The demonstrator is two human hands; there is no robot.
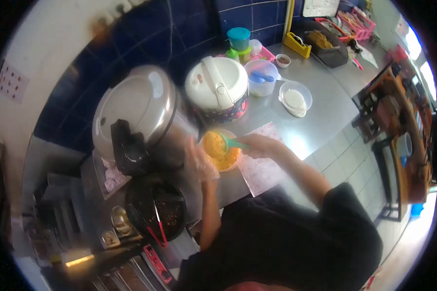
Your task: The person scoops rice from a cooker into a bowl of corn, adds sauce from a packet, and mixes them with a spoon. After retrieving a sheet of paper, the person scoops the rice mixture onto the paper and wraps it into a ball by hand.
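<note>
My right hand (pixel 256 146) is wrapped round the handle of a green scoop (pixel 234 143). A rounded heap of yellow, rice-like food (pixel 214 144) fills the scoop. It is held over a pale bowl (pixel 234 133), which contains more of the same yellow food (pixel 226 161). At the bowl's left side is my left hand (pixel 199 161), in a clear plastic glove, fingers stretched out and slightly blurred. A printed paper sheet (pixel 260 175) lies on the counter under my right wrist.
A large steel cooker (pixel 136 109) and a white-lidded rice cooker (pixel 217 82) stand behind the bowl. Red-handled tongs (pixel 161 228) rest in a dark pan (pixel 136 194) at left. Plastic tubs (pixel 262 80) and a clear bowl (pixel 303 92) sit further back.
</note>
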